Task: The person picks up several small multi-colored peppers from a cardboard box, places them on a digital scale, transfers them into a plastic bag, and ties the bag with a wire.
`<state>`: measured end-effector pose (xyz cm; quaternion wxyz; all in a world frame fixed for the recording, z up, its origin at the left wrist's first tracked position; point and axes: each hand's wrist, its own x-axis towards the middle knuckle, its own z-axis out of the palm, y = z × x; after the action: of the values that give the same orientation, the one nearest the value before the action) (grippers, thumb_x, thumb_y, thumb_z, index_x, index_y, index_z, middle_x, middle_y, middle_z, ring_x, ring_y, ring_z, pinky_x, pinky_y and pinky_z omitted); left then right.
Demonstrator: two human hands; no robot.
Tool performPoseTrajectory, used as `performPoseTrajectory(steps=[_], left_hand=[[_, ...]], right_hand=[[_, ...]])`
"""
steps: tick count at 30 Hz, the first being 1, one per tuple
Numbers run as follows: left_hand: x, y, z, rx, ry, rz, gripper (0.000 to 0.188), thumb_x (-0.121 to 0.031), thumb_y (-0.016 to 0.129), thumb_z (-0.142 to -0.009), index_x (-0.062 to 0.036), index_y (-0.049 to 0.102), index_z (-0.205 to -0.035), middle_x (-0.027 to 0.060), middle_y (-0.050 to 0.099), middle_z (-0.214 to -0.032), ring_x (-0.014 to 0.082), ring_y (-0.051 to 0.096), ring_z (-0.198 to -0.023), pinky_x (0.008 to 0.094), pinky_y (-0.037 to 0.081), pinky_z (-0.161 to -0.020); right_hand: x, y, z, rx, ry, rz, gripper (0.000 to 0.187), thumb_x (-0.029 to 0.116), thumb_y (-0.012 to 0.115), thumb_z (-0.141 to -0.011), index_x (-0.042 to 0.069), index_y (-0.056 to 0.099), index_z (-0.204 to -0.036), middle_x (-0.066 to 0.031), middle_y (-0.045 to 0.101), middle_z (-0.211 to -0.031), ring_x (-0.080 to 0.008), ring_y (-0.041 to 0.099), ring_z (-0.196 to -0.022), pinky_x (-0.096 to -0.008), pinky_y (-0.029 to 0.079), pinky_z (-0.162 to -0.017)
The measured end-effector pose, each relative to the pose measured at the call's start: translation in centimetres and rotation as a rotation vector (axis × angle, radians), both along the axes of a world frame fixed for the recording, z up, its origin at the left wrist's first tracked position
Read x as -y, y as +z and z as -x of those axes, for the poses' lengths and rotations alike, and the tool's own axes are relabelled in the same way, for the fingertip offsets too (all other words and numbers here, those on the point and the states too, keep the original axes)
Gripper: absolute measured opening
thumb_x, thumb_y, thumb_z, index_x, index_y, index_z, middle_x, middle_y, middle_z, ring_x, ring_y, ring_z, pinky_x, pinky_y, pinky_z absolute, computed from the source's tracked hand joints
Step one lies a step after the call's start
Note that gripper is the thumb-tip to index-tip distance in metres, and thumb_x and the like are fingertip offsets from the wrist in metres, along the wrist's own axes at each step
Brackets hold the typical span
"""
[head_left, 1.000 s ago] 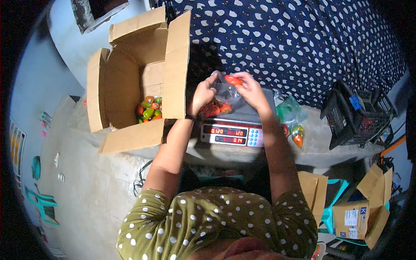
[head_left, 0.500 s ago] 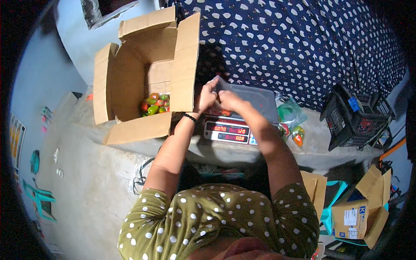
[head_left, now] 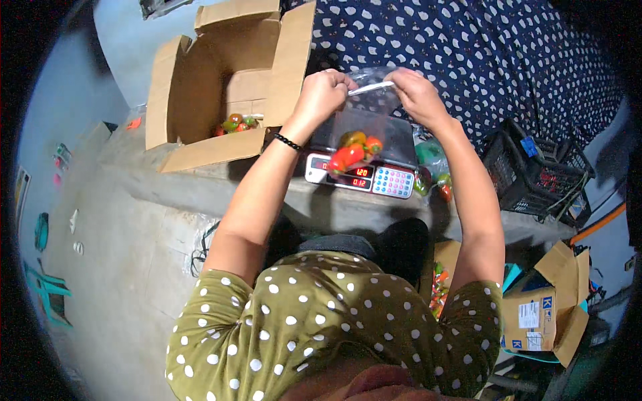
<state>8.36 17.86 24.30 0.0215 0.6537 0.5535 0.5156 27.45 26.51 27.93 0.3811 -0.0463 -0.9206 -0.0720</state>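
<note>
A clear plastic bag of red, orange and brownish peppers hangs in front of me, its top edge stretched between my hands. My left hand pinches one end of that edge; my right hand pinches the other, each with fingers closed on the plastic. Below and behind the bag is a white digital scale with lit red digits and a dark pan, and the peppers cover part of its display. Whether the bag touches the scale, I cannot tell.
An open cardboard box with several peppers stands at the left. Right of the scale lies another plastic bag with peppers. Farther right are a black plastic crate and a lower cardboard box. A patterned dark blue cloth hangs behind.
The bag has come up off the scale's pan, and its top is now drawn out between my hands. My right hand has moved to the right, away from the left. My view has shifted slightly.
</note>
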Motion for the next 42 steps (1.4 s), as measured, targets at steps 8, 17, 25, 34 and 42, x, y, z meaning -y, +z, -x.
performPoseTrajectory(steps=[8,17,25,34,42], left_hand=[[7.2,8.2,0.4,-0.607,-0.410,0.134,0.032,-0.031,0.055,-0.080,0.0005,0.057,-0.075,0.0093,0.045,-0.068,0.0186,0.050,-0.063,0.0293,0.041,-0.058],[12.5,11.5,2.3,-0.333,-0.643,0.027,0.021,-0.018,0.059,-0.078,-0.0010,0.062,-0.067,0.0072,0.054,-0.083,0.0168,0.049,-0.079,0.0300,0.039,-0.073],[17.2,12.4,0.9,0.152,-0.926,0.363,0.035,-0.033,0.057,-0.080,-0.0049,0.049,-0.061,0.0018,0.049,-0.053,0.0140,0.049,-0.054,0.0321,0.042,-0.071],[19.2,16.2,0.2,-0.537,-0.789,0.183,0.031,-0.019,0.072,-0.065,-0.0028,0.049,-0.052,0.0068,0.048,-0.052,0.0205,0.047,-0.044,0.0302,0.031,-0.041],[20.6,19.6,-2.4,-0.015,-0.577,0.015,0.011,-0.004,0.067,-0.071,-0.0003,0.056,-0.073,0.0042,0.058,-0.063,0.0076,0.053,-0.055,0.0190,0.040,-0.048]], right_hand=[[7.4,6.9,-0.4,-0.087,-0.058,0.159,0.023,0.022,0.053,-0.083,0.003,0.052,-0.071,-0.0133,0.053,-0.061,-0.0290,0.052,-0.055,-0.0338,0.040,-0.049],[13.9,9.4,-1.3,0.195,0.160,0.064,0.022,0.025,0.052,-0.083,0.005,0.059,-0.074,-0.0110,0.050,-0.058,-0.0253,0.052,-0.051,-0.0313,0.040,-0.046],[19.4,9.8,-1.5,0.193,0.115,0.212,0.056,0.044,0.067,-0.066,0.006,0.049,-0.103,-0.0138,0.056,-0.065,-0.0281,0.057,-0.056,-0.0360,0.045,-0.052],[19.3,10.9,-1.0,0.537,0.211,0.366,0.023,0.028,0.066,-0.072,0.006,0.062,-0.071,-0.0081,0.055,-0.066,-0.0210,0.055,-0.060,-0.0324,0.041,-0.052],[19.3,11.4,0.8,0.025,0.563,1.196,0.041,0.035,0.056,-0.081,0.003,0.047,-0.105,-0.0015,0.049,-0.087,-0.0039,0.042,-0.066,-0.0202,0.035,-0.055]])
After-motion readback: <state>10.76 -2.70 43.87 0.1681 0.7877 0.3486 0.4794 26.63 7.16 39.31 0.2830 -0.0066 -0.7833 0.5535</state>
